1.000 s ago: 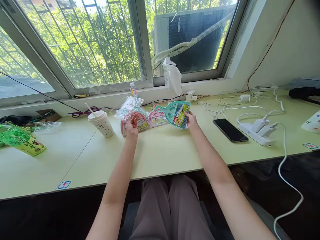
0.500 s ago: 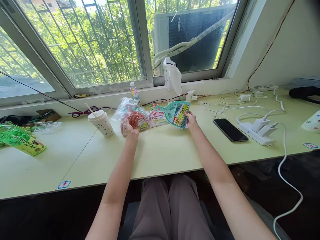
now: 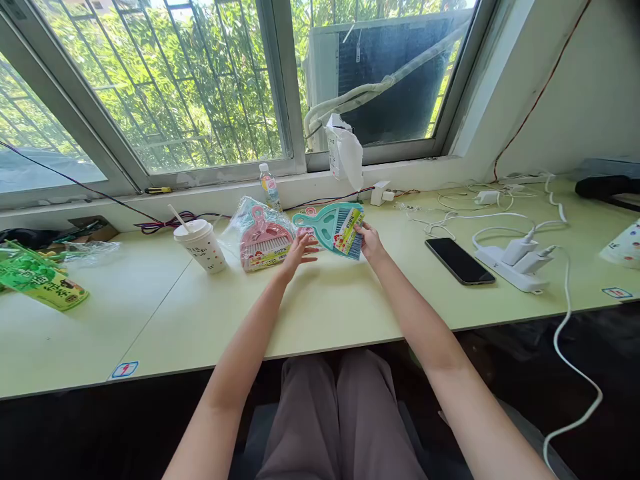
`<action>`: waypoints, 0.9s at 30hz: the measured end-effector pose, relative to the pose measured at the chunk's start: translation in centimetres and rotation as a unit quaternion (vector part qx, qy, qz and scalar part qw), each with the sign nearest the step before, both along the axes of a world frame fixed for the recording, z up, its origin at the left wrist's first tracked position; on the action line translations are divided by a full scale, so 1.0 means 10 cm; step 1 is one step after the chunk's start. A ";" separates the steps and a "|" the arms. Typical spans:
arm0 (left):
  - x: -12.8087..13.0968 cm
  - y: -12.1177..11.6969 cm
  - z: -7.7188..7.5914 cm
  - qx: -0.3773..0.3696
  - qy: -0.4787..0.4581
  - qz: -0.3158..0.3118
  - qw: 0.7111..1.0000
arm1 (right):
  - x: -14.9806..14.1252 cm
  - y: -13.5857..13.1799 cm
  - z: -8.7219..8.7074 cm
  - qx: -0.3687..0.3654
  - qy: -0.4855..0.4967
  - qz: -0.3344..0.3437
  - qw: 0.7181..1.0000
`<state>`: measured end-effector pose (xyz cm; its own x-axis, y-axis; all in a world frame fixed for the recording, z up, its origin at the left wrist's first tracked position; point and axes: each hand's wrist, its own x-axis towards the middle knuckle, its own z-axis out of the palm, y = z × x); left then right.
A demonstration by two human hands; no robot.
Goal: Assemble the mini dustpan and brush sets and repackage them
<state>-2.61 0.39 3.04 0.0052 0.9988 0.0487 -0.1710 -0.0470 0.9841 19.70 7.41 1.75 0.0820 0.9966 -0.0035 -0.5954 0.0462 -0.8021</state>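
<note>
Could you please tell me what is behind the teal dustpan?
Behind the teal dustpan, a pink item partly shows around its handle; the dustpan and left hand cover the rest.

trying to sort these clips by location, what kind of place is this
Probably a shared workroom or office-like room: a long pale table runs below a barred window, with a power strip and a phone on it.

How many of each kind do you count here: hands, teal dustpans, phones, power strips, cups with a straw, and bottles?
Hands, left hand and right hand: 2
Teal dustpan: 1
Phone: 1
Power strip: 1
Cup with a straw: 1
Bottle: 1
Total: 7
</note>
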 end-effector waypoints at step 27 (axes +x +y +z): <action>0.16 -0.09 -0.09 -0.047 0.108 0.031 0.993 | 0.47 0.00 0.11 -0.176 0.086 -0.238 0.951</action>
